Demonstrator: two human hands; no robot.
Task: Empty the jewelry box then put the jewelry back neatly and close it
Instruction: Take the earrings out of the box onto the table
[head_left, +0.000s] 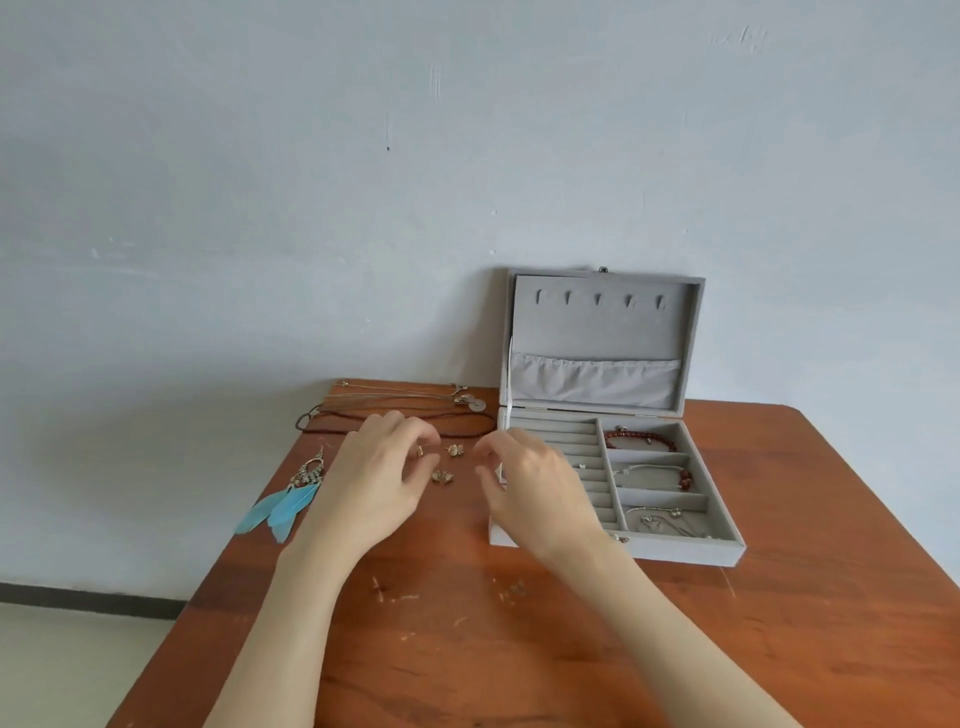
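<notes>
We see the grey velvet jewelry box (618, 545) open on the brown wooden table (779, 623), bracelets in its right compartments. Our left hand (374, 483) seems to pinch a small gold earring (420, 451); our right hand (530, 483) hovers beside it, fingers loosely curled, empty.

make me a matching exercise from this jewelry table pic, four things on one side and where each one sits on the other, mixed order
Things:
1. feather earrings
2. red bead bracelet
3. dark cord necklace
4. small gold earrings

Places:
A. top right compartment of the jewelry box
B. on the table between the left hand and the right hand
C. at the table's left edge
D. far side of the table, left of the box

Pairs: 1-C, 2-A, 3-D, 4-B
</notes>
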